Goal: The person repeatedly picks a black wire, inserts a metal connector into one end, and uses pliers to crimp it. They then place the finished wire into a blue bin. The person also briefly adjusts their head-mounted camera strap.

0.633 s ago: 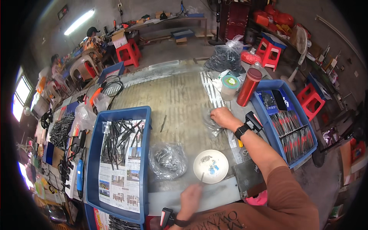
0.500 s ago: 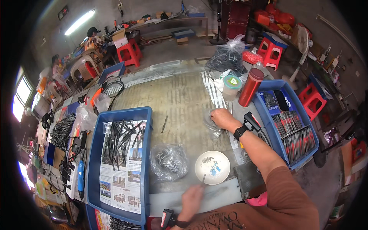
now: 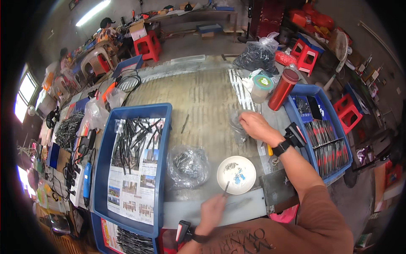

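My left hand [image 3: 212,211], somewhat blurred, grips a thin grey rod [image 3: 226,187] at the front of the table. The rod's tip points up at the near left rim of a white plate [image 3: 224,180]. On that plate lie a small heap of dark metallic bits [image 3: 231,166] and some blue pieces [image 3: 239,176]. Farther right, my right hand [image 3: 258,127] has its fingers curled together at a small clear plastic bag [image 3: 238,129] holding dark pieces. Its fingertips are partly hidden there, so what they pinch does not show. Left of the plate rests another clear bag [image 3: 188,167] with short dark pieces.
A blue tray [image 3: 168,139] with dark strips on newspaper stands at left. At right are a red flask [image 3: 282,89], a lidded jar [image 3: 261,88] and a blue bin [image 3: 327,178] of packed pieces. A single dark strip [image 3: 185,123] lies mid-table. Two people sit at the far left.
The view has shifted slightly. My right hand has loosened from a tighter curl and turned at the small bag. My left hand still holds the rod near the plate's rim.
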Motion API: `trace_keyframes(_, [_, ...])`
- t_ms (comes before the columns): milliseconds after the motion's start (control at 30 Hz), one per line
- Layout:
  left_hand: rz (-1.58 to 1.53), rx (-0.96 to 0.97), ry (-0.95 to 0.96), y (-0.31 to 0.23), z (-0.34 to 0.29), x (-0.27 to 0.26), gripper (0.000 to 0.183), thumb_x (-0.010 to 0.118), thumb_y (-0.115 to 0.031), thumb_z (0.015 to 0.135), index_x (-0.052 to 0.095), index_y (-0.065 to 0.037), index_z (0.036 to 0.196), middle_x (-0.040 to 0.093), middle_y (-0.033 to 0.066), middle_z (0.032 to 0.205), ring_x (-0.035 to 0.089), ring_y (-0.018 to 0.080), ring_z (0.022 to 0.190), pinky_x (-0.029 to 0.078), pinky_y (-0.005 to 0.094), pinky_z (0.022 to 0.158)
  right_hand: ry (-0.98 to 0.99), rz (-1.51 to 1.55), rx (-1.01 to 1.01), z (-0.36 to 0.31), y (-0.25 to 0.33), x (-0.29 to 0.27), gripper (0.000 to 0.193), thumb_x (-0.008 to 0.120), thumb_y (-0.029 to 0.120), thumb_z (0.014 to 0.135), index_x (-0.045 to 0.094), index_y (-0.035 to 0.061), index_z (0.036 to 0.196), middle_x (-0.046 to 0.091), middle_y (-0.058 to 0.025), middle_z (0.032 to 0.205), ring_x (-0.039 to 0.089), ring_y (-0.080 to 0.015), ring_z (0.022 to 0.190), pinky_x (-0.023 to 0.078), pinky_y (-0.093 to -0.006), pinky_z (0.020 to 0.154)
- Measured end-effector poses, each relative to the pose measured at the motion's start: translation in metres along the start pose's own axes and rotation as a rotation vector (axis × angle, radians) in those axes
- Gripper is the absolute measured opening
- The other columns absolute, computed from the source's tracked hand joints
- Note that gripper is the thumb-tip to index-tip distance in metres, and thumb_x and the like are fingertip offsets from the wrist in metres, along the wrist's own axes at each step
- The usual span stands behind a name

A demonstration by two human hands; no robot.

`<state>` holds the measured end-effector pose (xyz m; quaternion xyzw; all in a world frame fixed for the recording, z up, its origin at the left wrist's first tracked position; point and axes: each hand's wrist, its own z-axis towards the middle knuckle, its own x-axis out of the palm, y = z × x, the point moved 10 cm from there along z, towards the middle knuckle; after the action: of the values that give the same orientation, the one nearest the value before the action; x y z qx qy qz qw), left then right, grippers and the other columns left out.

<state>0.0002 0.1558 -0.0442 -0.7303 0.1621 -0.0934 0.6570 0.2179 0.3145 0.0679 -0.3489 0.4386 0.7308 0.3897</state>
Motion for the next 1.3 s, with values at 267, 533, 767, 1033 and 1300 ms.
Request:
trace_keyframes(267, [-0.016, 0.069, -0.005, 0.002, -0.001, 0.001, 0.015, 0.053, -0.012, 0.089, 0.06, 0.001, 0.092, 0.051, -0.0022, 0.065, 0.045, 0.0038, 0.055, 0.037, 0.0187, 0.049, 0.51, 0.15, -0.052, -0.088, 0.072, 0.052, 0.012, 0.048, 0.006, 0.075, 0.056, -0.0032, 0.071, 0.057, -0.0235, 0.075, 0.057, -0.0395, 0.072, 0.044, -0.0459, 0.065])
trace_keyframes(533, [0.0, 0.107, 0.0, -0.003, 0.0, 0.0, 0.016, 0.053, -0.013, 0.09, 0.06, 0.0, 0.093, 0.049, -0.0039, 0.063, 0.043, 0.0031, 0.055, 0.035, 0.0179, 0.049, 0.469, -0.028, -0.234, -0.114, 0.092, 0.066, 0.004, 0.052, 0.002, 0.068, 0.055, 0.0038, 0.069, 0.058, -0.0151, 0.072, 0.058, -0.033, 0.073, 0.045, -0.0431, 0.066])
trace_keyframes(767, [-0.038, 0.127, -0.046, -0.006, -0.001, -0.001, 0.015, 0.054, -0.013, 0.089, 0.061, 0.0, 0.093, 0.05, -0.0042, 0.066, 0.044, 0.0026, 0.056, 0.037, 0.0176, 0.05, 0.432, -0.063, -0.209, -0.116, 0.085, 0.065, 0.002, 0.053, 0.004, 0.069, 0.055, 0.0048, 0.069, 0.059, -0.0127, 0.073, 0.058, -0.0307, 0.074, 0.044, -0.0415, 0.07])
trace_keyframes(1033, [-0.108, 0.033, -0.044, 0.004, -0.001, -0.001, 0.014, 0.055, -0.009, 0.086, 0.062, 0.0, 0.094, 0.05, 0.0012, 0.064, 0.044, 0.0076, 0.057, 0.039, 0.0233, 0.052, 0.446, 0.005, -0.186, -0.116, 0.078, 0.065, 0.008, 0.057, 0.007, 0.073, 0.06, 0.0009, 0.077, 0.06, -0.014, 0.074, 0.059, -0.0318, 0.072, 0.046, -0.0399, 0.068])
trace_keyframes(1300, [-0.081, 0.072, -0.049, 0.002, -0.001, -0.001, 0.014, 0.054, -0.013, 0.089, 0.061, -0.001, 0.094, 0.05, -0.0048, 0.067, 0.044, 0.0022, 0.056, 0.036, 0.0167, 0.049, 0.415, -0.028, -0.256, -0.12, 0.087, 0.066, 0.005, 0.055, 0.007, 0.072, 0.055, 0.0025, 0.07, 0.058, -0.0135, 0.071, 0.058, -0.0314, 0.07, 0.046, -0.0394, 0.068])
